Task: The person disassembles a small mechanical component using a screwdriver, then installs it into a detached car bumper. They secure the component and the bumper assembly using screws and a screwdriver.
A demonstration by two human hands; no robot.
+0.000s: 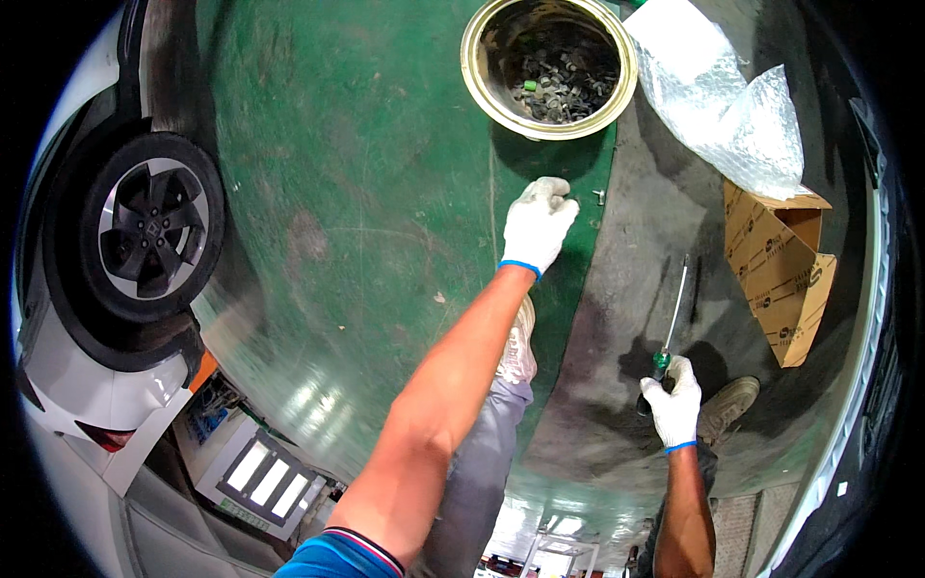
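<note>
In a white glove with a blue cuff, my left hand (541,223) reaches out above the green floor, just short of a round metal bucket (472,72). Its fingers are curled in, and whatever they may hold is hidden. Small dark clips or fasteners (568,85) lie in the bucket, with one bright green piece (530,86) among them. My right hand (674,403), gloved the same way, grips a screwdriver (678,306) by its green and dark handle, the long shaft pointing away from me. A small light-coloured piece (599,197) is seen right of my left hand.
An open cardboard box (779,265) stands at the right, beside clear bubble wrap (718,106). A white car with a dark-spoked wheel (152,229) is at the left. Another vehicle's edge (872,318) runs along the right. My shoes are on the floor below my hands.
</note>
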